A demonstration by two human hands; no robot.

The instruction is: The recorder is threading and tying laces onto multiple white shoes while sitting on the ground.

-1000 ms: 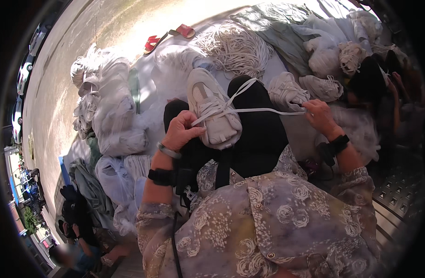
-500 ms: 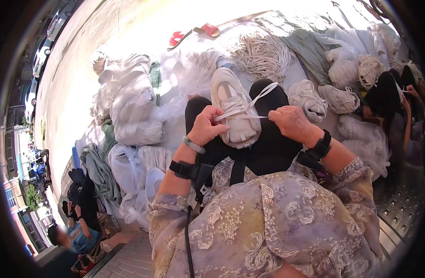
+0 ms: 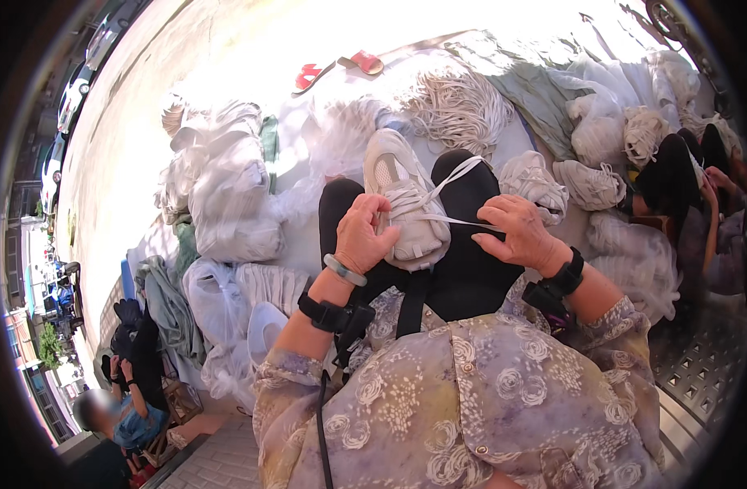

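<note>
Since half a second ago the right hand (image 3: 522, 232) has slid off the shoe top to the right side, drawing the flat white lace (image 3: 448, 220) out sideways; the left hand (image 3: 363, 236) has stayed on the shoe. Left hand closed around the near left side of the pale grey-white mesh sneaker (image 3: 404, 200), fingers curled over its edge, thumb toward the lacing. Right hand closed, fingertips pinching the lace, which runs taut from the eyelets to the fingers; a second strand loops up over the black-trousered knee (image 3: 471, 175). Sneaker lies on the person's lap between both knees, toe pointing away, sole down, slightly tilted left. Left wrist wears a light green bangle (image 3: 343, 270) and a black strap (image 3: 320, 313); right wrist a black strap (image 3: 565, 277). Floral lilac blouse (image 3: 487, 399) fills the lower frame. Just beyond the right knee, more pale sneakers (image 3: 536, 181) lie on the ground, beside a bundle of white laces (image 3: 463, 106). Left of the lap, clear plastic bags of white goods (image 3: 226, 196). Far up, a pair of red sandals (image 3: 337, 69) on pavement. Another person (image 3: 699, 204) in dark clothes sits at the right edge; another person (image 3: 121, 407) sits at lower left.
</note>
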